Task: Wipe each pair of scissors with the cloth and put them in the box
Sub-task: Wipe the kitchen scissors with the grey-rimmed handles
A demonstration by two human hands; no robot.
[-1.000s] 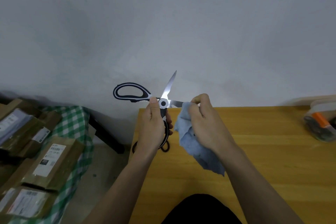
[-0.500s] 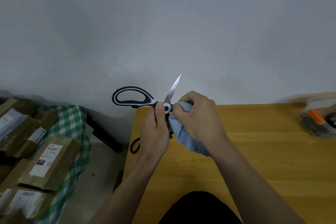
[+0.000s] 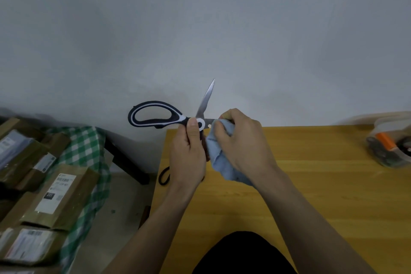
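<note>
Right then, the scissors [image 3: 178, 118] were up in the air, above the far left corner of the yellow counter [image 3: 311, 184], and they were wide open. The left hand [image 3: 189, 158] held them near the round pin where the two halves meet, with the thumb pressed on that pin and the other fingers curled round the lower handle. One handle stuck out to the left, and one blade pointed up at the wall. The other blade lay flat and pointed to the right, straight into the right hand [image 3: 242, 142]. That hand was the nearer one to this blade. Its fingers [image 3: 222, 134] were curled and pinched the blue cloth [image 3: 222, 160] round the blade, close to the pin, and the rest of the cloth hung down. The blade's tip was hidden in the cloth, so how far the cloth reached along it was hard to tell. I think the next wipe should slide to the right, along the blade and away from the pin. A clear tub [image 3: 391, 149] with something orange sat at the far right of the counter; it may be the box, but it was too blurry to be sure. Brown parcels [image 3: 51, 196] lay on a green checked cloth [image 3: 89, 147] at the left.
</note>
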